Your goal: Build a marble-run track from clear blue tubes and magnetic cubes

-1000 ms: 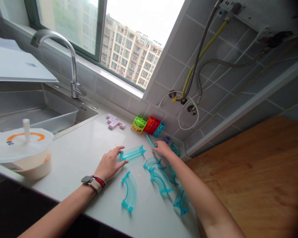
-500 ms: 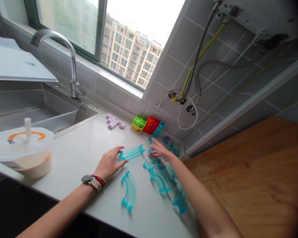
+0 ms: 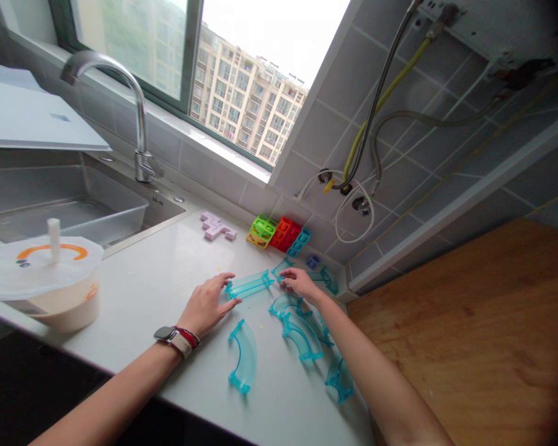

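My left hand (image 3: 212, 301) has its thumb and fingers around the near end of a straight translucent teal track piece (image 3: 251, 285) lying on the counter. In my right hand (image 3: 299, 283) is another teal track piece (image 3: 281, 267), pinched by the fingers at the straight piece's far end; whether the two are joined I cannot tell. A curved teal track piece (image 3: 245, 358) lies alone below my left hand. Several more curved pieces (image 3: 302, 334) are clustered beneath my right forearm, which partly covers them. Another teal piece (image 3: 328, 280) lies behind my right wrist.
Against the tiled wall stand green-yellow (image 3: 261, 231), red (image 3: 285, 234) and blue (image 3: 299, 242) plastic blocks, with a small dark-blue block (image 3: 313, 262) nearby. Lilac pieces (image 3: 217, 227) lie near the sink (image 3: 160, 214). A lidded tub (image 3: 69, 303) stands at left; a wooden panel (image 3: 469, 322) borders the right.
The track piece in my right hand has turned from upright to slanting towards the straight piece's far end. My right fingers have closed in around it. My left hand stays put.
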A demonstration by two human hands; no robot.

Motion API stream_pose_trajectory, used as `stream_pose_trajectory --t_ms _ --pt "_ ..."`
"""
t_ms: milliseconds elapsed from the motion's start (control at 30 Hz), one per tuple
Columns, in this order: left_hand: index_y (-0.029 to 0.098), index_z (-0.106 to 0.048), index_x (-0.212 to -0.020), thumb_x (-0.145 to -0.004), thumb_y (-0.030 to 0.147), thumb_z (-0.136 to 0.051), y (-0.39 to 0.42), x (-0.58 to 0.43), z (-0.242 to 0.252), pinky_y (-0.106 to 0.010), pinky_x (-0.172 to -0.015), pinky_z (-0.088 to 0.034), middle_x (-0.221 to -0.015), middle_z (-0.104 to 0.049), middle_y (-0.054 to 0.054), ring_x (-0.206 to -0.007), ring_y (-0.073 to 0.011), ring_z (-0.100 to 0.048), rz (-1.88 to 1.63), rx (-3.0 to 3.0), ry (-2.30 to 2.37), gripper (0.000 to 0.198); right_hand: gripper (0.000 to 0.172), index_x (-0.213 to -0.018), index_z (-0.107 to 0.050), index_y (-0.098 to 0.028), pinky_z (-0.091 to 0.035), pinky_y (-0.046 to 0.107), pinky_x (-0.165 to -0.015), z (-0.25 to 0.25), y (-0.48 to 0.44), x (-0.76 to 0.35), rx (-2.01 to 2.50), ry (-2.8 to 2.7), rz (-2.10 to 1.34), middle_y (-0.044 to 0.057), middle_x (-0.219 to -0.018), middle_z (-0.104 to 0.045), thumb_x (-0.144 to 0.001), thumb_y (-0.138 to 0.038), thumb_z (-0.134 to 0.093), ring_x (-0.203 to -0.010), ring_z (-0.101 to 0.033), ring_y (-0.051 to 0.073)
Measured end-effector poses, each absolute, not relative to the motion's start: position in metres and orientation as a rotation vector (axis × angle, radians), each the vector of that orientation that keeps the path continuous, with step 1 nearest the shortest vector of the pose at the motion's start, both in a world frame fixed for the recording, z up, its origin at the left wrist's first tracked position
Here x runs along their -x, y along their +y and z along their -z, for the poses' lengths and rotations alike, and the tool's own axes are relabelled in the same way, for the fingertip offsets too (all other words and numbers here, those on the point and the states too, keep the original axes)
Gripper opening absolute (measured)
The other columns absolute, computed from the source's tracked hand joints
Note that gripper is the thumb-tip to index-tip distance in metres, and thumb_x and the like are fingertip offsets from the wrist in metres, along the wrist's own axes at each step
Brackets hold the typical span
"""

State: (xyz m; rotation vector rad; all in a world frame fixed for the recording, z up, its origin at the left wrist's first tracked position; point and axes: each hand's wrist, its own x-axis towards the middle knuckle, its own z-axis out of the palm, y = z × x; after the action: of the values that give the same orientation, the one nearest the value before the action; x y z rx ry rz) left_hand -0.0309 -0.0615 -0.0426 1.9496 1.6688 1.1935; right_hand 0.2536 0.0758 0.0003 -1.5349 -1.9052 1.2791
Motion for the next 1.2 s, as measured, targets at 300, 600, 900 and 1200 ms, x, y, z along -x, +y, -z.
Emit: stream_pose_trajectory --t_ms 300,600,900,1200 --pt "0.023 -0.055 -0.128 -0.084 0.047 -0.073 -0.059 0.032 0.045 -0.043 -0.093 -0.056 -0.114 -0.070 -0.009 -0.103 -0.0274 -0.070 -1.273 -1.889 1.694 0.054 0.052 -0.130 -0.069 -0.022 -0.052 0.030 -0.093 -0.007 0.082 -0.264 1.603 -2.347 -0.658 0.005 -0.103 -0.077 -0.080 -0.007 -0.061 -0.091 -0.069 0.019" --pt "0.021 -0.056 -0.126 -0.082 0.051 -0.074 -0.059 0.032 0.045 -0.042 -0.089 -0.055 -0.112 -0.067 -0.009 -0.096 -0.0262 -0.067 -1.279 -1.881 1.730 0.056 0.043 -0.123 -0.072 -0.022 -0.048 0.025 -0.093 -0.029 0.088 -0.268 1.638 -2.605 -0.282 0.006 -0.110 -0.074 -0.083 -0.009 -0.062 -0.100 -0.068 0.020" --pt "0.021 -0.052 -0.127 -0.087 0.050 -0.069 -0.059 0.033 0.046 -0.042 -0.090 -0.053 -0.110 -0.063 -0.009 -0.095 -0.0257 -0.064 -1.274 -1.896 1.766 0.052 0.039 -0.123 -0.072 -0.027 -0.047 0.029 -0.094 -0.028 0.086 -0.258 1.692 -2.734 -0.087 0.008 -0.121 -0.069 -0.087 -0.015 -0.065 -0.115 -0.064 0.026" --pt "0.022 -0.049 -0.130 -0.085 0.046 -0.072 -0.062 0.030 0.037 -0.046 -0.093 -0.054 -0.114 -0.060 -0.010 -0.102 -0.0290 -0.064 -1.365 -1.875 1.807 0.056 0.032 -0.126 -0.067 -0.022 -0.046 0.026 -0.096 -0.046 0.074 -0.249 1.646 -2.710 -0.110 0.008 -0.125 -0.069 -0.095 -0.022 -0.059 -0.112 -0.065 0.020"
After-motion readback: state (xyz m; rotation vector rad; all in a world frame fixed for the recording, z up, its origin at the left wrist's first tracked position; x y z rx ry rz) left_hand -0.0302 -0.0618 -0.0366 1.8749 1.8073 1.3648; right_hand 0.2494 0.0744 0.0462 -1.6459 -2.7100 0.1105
